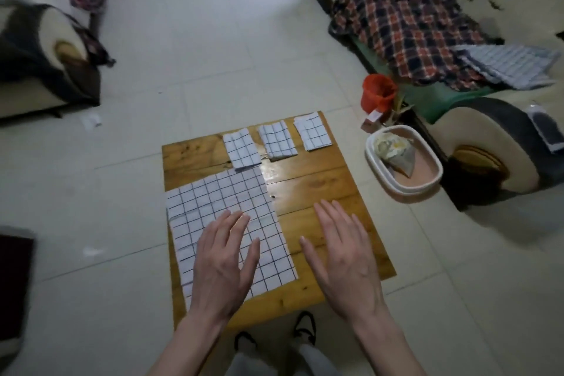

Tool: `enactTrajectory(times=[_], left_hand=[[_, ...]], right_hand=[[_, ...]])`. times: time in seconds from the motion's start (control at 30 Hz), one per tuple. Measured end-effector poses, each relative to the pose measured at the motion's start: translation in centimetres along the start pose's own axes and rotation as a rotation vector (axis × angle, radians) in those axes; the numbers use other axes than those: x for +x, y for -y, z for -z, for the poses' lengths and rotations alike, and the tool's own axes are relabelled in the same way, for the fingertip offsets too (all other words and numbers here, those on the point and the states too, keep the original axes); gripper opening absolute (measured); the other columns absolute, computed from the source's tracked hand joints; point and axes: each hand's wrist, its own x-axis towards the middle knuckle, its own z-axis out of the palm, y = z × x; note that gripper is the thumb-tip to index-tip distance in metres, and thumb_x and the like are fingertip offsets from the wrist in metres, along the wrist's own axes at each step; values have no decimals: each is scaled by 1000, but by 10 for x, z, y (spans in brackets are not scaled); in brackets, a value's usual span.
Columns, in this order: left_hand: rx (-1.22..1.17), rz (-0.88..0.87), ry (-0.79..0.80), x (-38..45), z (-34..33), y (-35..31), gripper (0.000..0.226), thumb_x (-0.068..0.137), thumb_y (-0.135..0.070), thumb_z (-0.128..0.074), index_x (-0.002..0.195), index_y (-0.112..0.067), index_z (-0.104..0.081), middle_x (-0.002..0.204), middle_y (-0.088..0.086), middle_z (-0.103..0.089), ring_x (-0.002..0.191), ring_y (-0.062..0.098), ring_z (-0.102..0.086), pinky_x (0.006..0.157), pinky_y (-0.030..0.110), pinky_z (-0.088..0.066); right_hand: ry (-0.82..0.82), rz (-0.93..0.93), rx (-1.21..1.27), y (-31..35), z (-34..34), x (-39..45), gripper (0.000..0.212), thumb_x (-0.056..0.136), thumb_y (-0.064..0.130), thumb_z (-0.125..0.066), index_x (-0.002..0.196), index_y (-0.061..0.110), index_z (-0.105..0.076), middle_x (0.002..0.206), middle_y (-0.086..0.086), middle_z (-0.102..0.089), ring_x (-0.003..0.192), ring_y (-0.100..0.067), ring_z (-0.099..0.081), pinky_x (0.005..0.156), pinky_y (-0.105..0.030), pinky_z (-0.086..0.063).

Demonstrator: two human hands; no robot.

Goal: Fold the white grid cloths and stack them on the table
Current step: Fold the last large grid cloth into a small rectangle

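- We see an unfolded grid cloth (225, 223) on the left half of the wooden table (320, 192).
- Behind it, three folded grid cloths (276, 140) lie side by side along the far edge.
- Right of the table, a basin (404, 189) sits on the floor.

A home living room: cream sofas with dark trim stand on both sides, an armchair (45, 52) on the left and a sofa (476, 143) on the right draped with a plaid cloth (406, 30). A pale tiled floor (198, 55) lies under a low wooden bench (320, 192), with an orange bucket (377, 93) just beside the sofa.
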Motion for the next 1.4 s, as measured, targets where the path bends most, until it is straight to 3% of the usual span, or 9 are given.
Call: enactTrajectory(times=[0.13,0.53,0.63,0.93,1.13,1.27,1.4], left_hand=[[10,99,-30,-12,-19,27,52,104,-42,-48,144,-11,-59,145,8,-60,142,22,-47,115,52,-44],[-40,321,-32,-58,-164,136,52,104,-45,-45,145,-18,-57,146,4,-60,142,18,-47,115,49,-43],[-58,337,-20,-70,-203,163,50,104,-43,-45,145,-17,-57,145,3,-60,141,17,-48,115,49,-45],[-2,321,6,-85,-284,223,50,106,-38,-44,148,-13,-54,152,5,-54,147,20,-42,116,52,-44],[107,268,65,-103,-303,230,54,107,-39,-42,157,-18,-42,161,6,-42,153,22,-34,122,50,-37],[123,265,85,-115,-300,226,53,107,-41,-38,155,-19,-44,160,6,-44,151,22,-36,120,49,-40],[119,199,115,-129,-292,220,50,106,-38,-40,148,-16,-54,152,7,-54,143,24,-47,114,50,-47]], right_hand=[[51,78,47,2,-34,10,63,106,54,-39,156,17,-39,160,-1,-44,153,-14,-31,125,-37,-20],[217,214,34,-8,-233,22,66,105,56,-38,160,20,-33,163,2,-37,154,-12,-26,126,-37,-21],[256,264,12,-13,-285,24,65,106,56,-35,160,20,-34,164,0,-38,154,-14,-28,124,-43,-30],[268,404,-68,-28,-405,35,60,108,51,-32,157,17,-41,164,-3,-39,154,-18,-30,123,-44,-33],[313,424,-123,-40,-441,31,62,108,53,-28,160,21,-35,170,-1,-26,158,-20,-20,125,-46,-29],[326,425,-135,-48,-439,12,63,108,53,-30,162,23,-29,171,-1,-21,159,-20,-16,124,-43,-21],[331,423,-130,-57,-429,-14,63,107,53,-33,161,22,-32,170,-2,-26,157,-21,-22,120,-44,-26]])
